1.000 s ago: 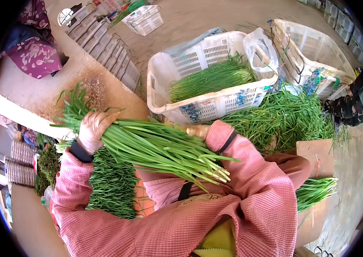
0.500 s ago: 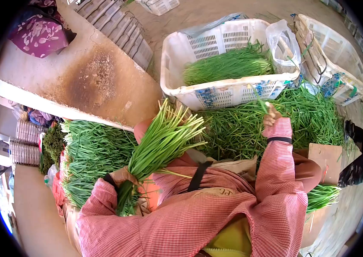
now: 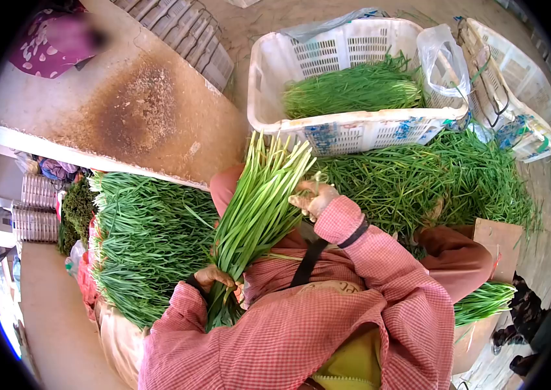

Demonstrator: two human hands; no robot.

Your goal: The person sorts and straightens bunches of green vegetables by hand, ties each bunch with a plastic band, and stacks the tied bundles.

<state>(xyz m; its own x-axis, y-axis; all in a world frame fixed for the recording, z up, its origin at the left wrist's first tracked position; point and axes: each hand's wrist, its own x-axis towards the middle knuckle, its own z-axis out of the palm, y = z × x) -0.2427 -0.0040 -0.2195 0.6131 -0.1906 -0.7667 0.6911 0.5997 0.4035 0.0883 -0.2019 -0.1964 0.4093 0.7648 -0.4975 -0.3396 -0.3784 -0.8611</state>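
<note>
A thick bunch of garlic chives [image 3: 259, 208] with pale stem ends pointing away slants across my lap. My left hand [image 3: 214, 278] is wrapped around its lower, leafy part. At the right edge of the stems, my right hand [image 3: 316, 199] has its fingers curled and pinched against the bunch; what lies between them is hidden. To the left, a dense stack of garlic chives [image 3: 152, 247] stands beside my knee. A loose heap of green chives [image 3: 379, 188] spreads in front and to the right of my right hand.
A white plastic crate [image 3: 360, 123] holding chives [image 3: 353, 88] stands beyond the heap. Another white crate [image 3: 519, 84] leans to its right. A stained slab [image 3: 178, 143] lies at upper left, near stacked grey crates [image 3: 191, 39]. More chives [image 3: 483, 302] lie by a cardboard piece [image 3: 498, 244].
My right hand has come in from the right, where it held a thin stalk, to the edge of the bunch. My left hand and the bunch have shifted slightly right.
</note>
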